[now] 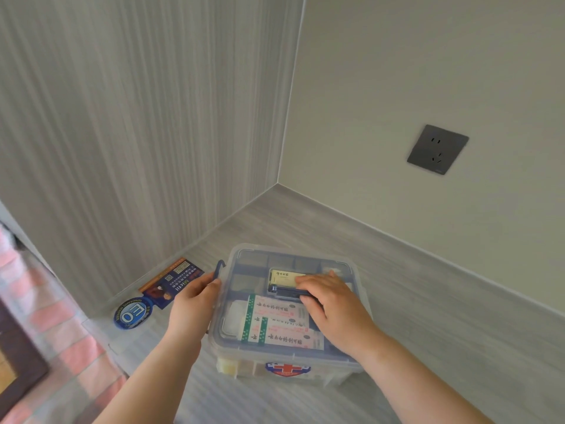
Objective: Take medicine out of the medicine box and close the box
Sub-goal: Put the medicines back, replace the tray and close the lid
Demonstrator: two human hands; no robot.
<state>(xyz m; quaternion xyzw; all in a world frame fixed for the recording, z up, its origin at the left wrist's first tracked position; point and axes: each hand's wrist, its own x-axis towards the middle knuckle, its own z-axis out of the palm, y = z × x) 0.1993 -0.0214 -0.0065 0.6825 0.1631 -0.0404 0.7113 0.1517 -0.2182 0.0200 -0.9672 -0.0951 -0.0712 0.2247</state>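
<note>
The translucent medicine box (244,255) stands on a grey wood-grain surface, its clear lid lying on top and a red cross badge (287,369) on its front wall. Through the lid I see white-and-green plaster cartons (275,313) and a small yellow carton (282,278). My left hand (192,304) grips the box's left edge, thumb by the blue side latch (218,267). My right hand (333,307) lies on the lid with its fingers curled over the dark blue handle (284,291).
The box sits near a corner between a panelled wall on the left and a plain wall with a dark socket (437,149). A blue and orange leaflet (171,283) and a round blue sticker (133,313) lie left of it. Pink checked cloth (36,301) fills the lower left.
</note>
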